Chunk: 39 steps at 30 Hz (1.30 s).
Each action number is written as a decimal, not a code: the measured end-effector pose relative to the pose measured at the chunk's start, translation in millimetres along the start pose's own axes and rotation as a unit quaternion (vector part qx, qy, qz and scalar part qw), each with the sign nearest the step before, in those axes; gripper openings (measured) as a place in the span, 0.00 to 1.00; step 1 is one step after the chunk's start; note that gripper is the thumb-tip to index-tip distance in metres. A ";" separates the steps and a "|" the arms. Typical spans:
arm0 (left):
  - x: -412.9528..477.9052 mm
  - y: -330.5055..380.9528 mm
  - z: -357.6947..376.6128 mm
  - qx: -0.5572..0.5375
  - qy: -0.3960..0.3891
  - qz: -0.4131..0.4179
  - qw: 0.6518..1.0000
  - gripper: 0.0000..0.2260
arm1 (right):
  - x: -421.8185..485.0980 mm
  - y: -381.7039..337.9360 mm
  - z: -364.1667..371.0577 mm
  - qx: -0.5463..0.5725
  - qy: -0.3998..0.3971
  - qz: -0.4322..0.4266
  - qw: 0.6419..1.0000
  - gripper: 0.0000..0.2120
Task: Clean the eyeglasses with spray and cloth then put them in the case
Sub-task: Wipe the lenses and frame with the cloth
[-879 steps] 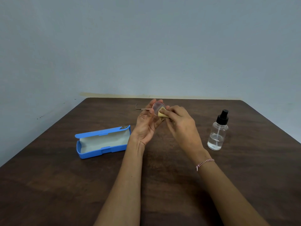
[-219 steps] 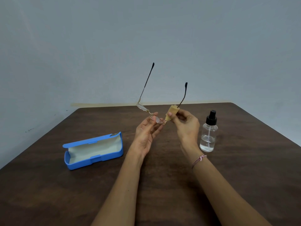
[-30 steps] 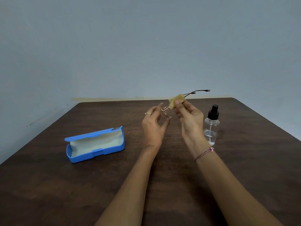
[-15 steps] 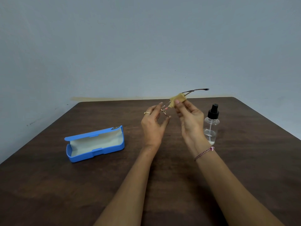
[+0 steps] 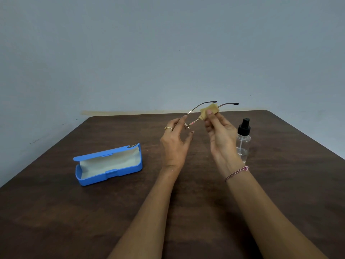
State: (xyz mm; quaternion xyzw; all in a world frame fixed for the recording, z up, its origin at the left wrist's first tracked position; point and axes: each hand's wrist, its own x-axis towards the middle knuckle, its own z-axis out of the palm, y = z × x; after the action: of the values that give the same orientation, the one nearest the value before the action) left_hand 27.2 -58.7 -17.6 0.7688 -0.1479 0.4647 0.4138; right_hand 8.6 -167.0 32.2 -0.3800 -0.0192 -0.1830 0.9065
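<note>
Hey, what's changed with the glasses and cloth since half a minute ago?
The right hand has moved the cloth off the lens and now pinches it round a temple arm. The glasses, held arms-up seven seconds ago, are tipped so both arms point right; the left hand still holds the front. The case stays open, the bottle upright.

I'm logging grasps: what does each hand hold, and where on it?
Left hand holds the eyeglasses at the front frame; right hand pinches the cloth around one temple arm.
</note>
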 end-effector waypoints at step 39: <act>6.0 -18.4 -10.7 -0.049 0.030 -0.066 0.996 0.23 | -3.8 -19.1 6.3 0.137 -0.022 -0.006 0.990 0.04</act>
State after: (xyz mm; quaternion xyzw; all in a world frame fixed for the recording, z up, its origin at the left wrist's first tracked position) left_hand 35.3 -38.2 -19.3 0.7414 -0.1071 0.4514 0.4849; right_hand -0.9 -173.7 49.0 -0.2557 -0.0661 -0.1762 0.9483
